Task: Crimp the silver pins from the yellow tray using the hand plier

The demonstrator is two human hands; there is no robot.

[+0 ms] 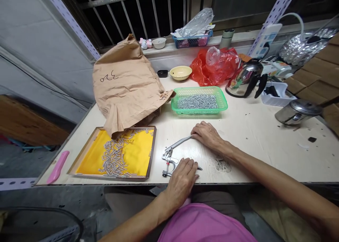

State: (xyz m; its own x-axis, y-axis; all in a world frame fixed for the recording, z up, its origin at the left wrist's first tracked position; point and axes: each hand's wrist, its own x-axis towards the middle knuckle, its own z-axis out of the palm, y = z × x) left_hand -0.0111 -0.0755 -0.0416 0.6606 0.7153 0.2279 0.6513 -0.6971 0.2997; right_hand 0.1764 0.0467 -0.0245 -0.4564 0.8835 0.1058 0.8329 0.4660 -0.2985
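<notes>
Your right hand (208, 134) is closed on the end of the upper lever (180, 142) of the silver metal hand tool (173, 159), near the front edge of the pale surface (235, 129). Your left hand (184, 175) covers its lower handle (200, 168), fingers nearly straight; I cannot tell how firmly it grips. Left of the tool is the shallow brown tray (153, 153) with small silver metal pieces (112, 159).

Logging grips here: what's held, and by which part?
The metal press: right hand at the end of its upper handle, left hand on its lower handle.
</notes>
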